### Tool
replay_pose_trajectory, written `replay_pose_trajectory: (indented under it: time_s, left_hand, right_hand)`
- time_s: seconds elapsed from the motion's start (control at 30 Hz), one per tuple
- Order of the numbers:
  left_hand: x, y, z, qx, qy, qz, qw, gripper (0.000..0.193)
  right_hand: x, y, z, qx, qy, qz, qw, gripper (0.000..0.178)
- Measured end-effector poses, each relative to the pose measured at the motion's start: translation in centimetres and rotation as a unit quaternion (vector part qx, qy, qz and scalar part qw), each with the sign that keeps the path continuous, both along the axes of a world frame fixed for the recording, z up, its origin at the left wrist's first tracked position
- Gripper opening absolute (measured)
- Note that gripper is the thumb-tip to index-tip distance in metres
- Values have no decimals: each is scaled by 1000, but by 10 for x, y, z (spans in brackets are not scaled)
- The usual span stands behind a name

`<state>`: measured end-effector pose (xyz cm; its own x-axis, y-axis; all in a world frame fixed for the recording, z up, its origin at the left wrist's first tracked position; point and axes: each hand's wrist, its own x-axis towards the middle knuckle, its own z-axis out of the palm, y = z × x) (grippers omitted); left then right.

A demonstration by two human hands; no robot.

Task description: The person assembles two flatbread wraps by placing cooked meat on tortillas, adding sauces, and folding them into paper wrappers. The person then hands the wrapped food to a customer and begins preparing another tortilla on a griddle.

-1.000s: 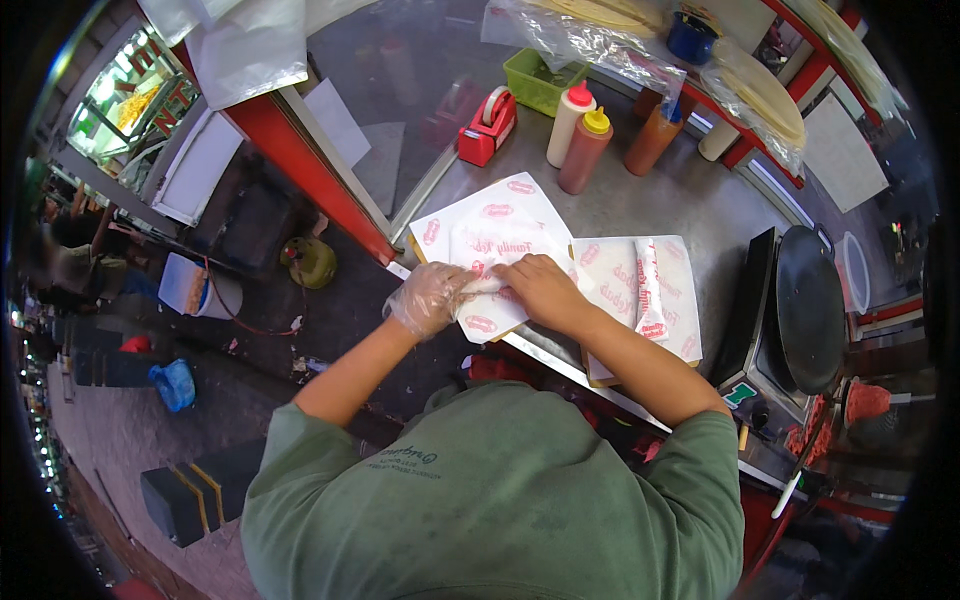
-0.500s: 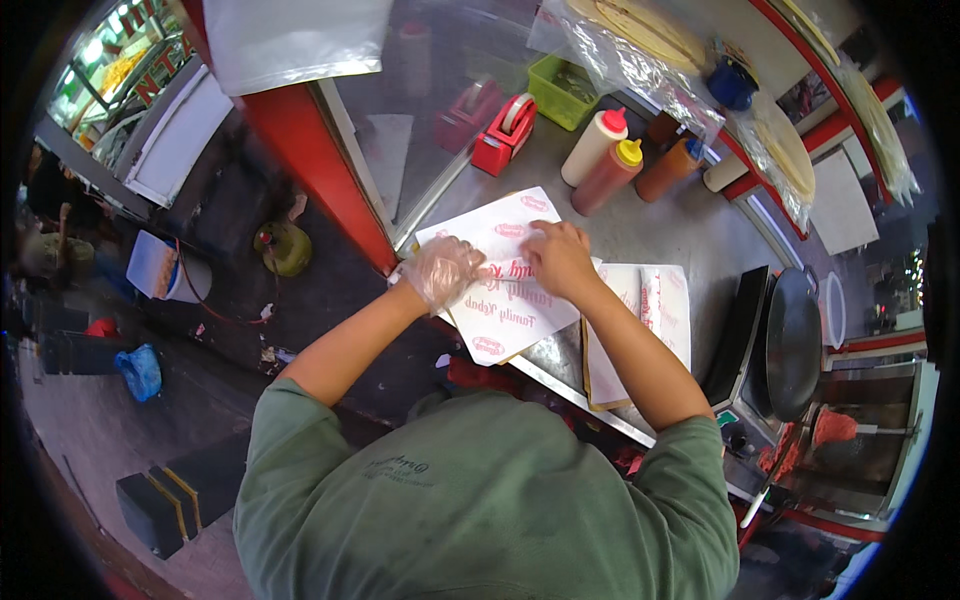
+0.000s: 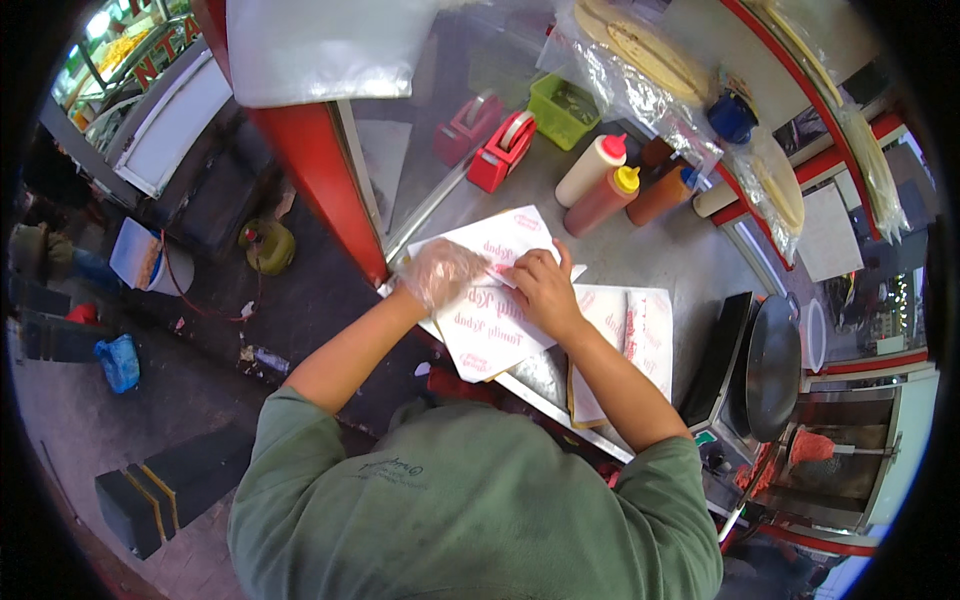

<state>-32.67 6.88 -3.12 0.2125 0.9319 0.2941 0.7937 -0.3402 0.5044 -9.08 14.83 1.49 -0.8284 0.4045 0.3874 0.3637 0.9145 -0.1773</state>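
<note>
Two-handed, worked printed paper (image 3: 492,345) at the front-left corner of the bench (image 3: 640,257). Brought bare right hand (image 3: 546,295) closer to gloved left hand (image 3: 440,275), apparently advancing an unfinished fold. Held right fingers (image 3: 530,264) bent onto the paper, left ones partly curled; could not tell either grip's closure.

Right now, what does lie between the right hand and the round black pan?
The head view shows the second printed paper, a slim packet on it, some metal counter, then a black panel.
</note>
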Motion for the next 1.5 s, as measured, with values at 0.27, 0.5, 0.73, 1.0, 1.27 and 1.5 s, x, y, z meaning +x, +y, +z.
replay_pose_trajectory:
  time_s: [0.27, 0.5, 0.73, 1.0, 1.27, 1.5]
  left_hand:
    - [18, 14, 7, -99, -21, 72, 992, 42]
    - [36, -6, -4, -22, 57, 131, 990, 37]
    - [32, -10, -4, 10, 111, 92, 989, 37]
    - [33, -14, -16, -30, -47, 77, 995, 46]
    - [45, -23, -2, -231, -302, 122, 917, 48]
    - [100, -73, 44, -22, -300, 178, 937, 46]
  right_hand:
    - [-41, 53, 1, -96, 172, -107, 975, 21]
    - [-170, 118, 6, -683, 409, -301, 525, 16]
    - [-165, 93, -27, -538, 324, -277, 727, 12]
    - [-41, 21, -9, -493, 140, -273, 814, 36]
    - [-15, -35, 20, -564, 125, -344, 740, 49]
    - [-5, -72, 21, -580, 389, -131, 704, 33]
